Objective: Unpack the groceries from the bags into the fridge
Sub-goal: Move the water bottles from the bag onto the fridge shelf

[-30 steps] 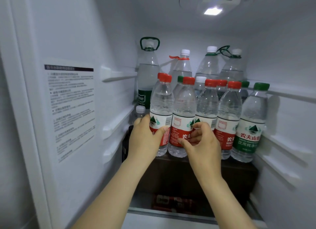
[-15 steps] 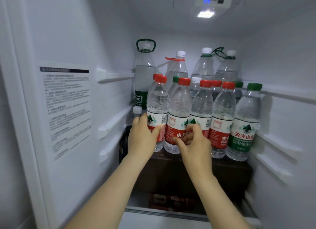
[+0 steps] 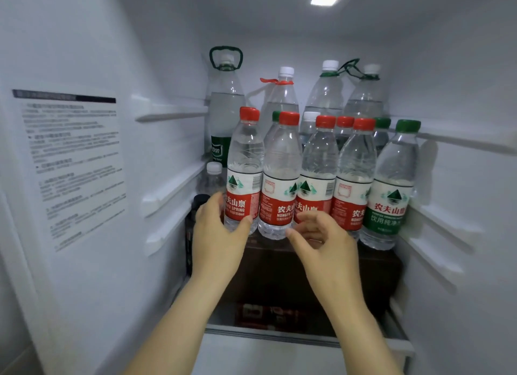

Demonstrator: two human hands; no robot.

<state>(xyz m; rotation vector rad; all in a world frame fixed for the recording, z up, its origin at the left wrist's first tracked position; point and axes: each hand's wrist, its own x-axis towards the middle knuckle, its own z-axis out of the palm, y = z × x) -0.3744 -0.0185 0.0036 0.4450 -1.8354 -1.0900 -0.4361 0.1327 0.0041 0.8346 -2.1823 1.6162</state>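
**Head view: seating the end bottle on the box**

The left hand [image 3: 218, 234] grips the leftmost red-capped bottle [image 3: 244, 173] low on its label, with the thumb across the front and the fingers round its left side. That bottle appears to stand at the front left corner of the dark box [image 3: 279, 271], touching the second red-capped bottle [image 3: 279, 178]. The right hand [image 3: 321, 240] hovers just above the box's front edge, fingers loosely curled, holding nothing that I can see.

To finish well, I would keep the bottle upright, seat its base flat and back from the box's front edge, then release slowly. The right hand could steady the neighbours. A small white-capped bottle [image 3: 214, 176] stands at the box's left side, so don't nudge left.
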